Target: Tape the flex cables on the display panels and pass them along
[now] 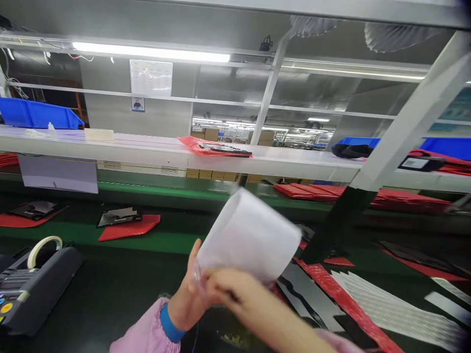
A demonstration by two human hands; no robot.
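Observation:
In the middle of the head view a white sheet (252, 238), curled over at its left edge, stands tilted above the dark bench. My left hand (187, 298), with a blue band at the wrist and a pink sleeve, grips its lower left corner, thumb pointing up. Across it reaches my right hand (230, 287), fingers curled in at the same corner and blurred by motion. Something clear and shiny, too smeared to name, shows between the two hands. Just right of them lie grey-and-black flat parts (309, 294) on a red bubble bag (342, 299).
A tape dispenser (40, 289) stands at the left. Flat parts on red bags (128, 228) lie on the green conveyor (176, 240). White strips (397, 306) fan out at the right. A slanted post (401, 122) and a white shelf (147, 149) cross ahead.

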